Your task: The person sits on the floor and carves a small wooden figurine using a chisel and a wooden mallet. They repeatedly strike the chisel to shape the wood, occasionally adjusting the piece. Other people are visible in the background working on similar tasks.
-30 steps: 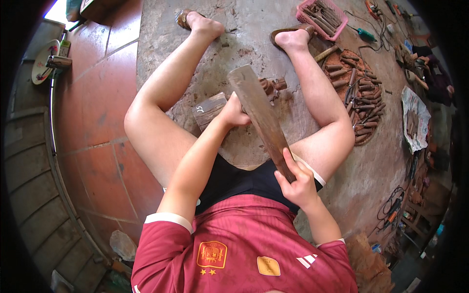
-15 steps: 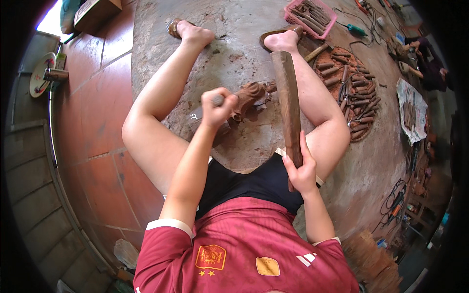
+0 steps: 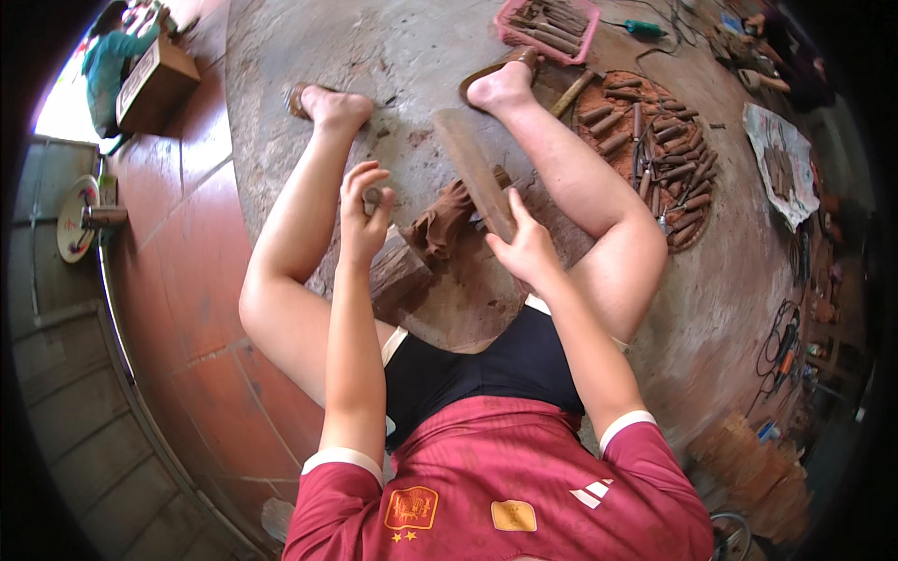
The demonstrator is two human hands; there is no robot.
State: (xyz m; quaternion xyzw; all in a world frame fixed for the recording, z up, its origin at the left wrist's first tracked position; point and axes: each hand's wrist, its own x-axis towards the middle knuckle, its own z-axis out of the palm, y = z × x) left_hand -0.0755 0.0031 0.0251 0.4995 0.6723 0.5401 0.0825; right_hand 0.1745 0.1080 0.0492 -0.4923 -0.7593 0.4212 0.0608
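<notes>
Between my bent legs lies a carved piece of reddish-brown wood (image 3: 440, 222), with a squared block end (image 3: 398, 273) toward me. My left hand (image 3: 359, 224) is beside the carving on its left, loosely closed round a chisel (image 3: 373, 197). Only the round butt of the chisel's handle shows; its blade is hidden, and some fingers are lifted off. In my right hand (image 3: 527, 245) is a long flat-sided wooden mallet (image 3: 472, 168), gripped at its near end. The mallet is tilted to the far left over the carving, its far end blurred by motion.
Right of my right leg, a round tray (image 3: 625, 175) holds several wooden-handled tools; a hammer-like handle (image 3: 572, 93) rests near it. Beyond stands a pink basket (image 3: 589, 47) of tools. A paper sheet (image 3: 760, 126) lies far right. Another person (image 3: 108, 70) is beside a box (image 3: 173, 93) at far left.
The mallet has swung left and away from me, from upright beside my right leg to over the carving. My left hand has shifted left, its fingers loosening round the chisel.
</notes>
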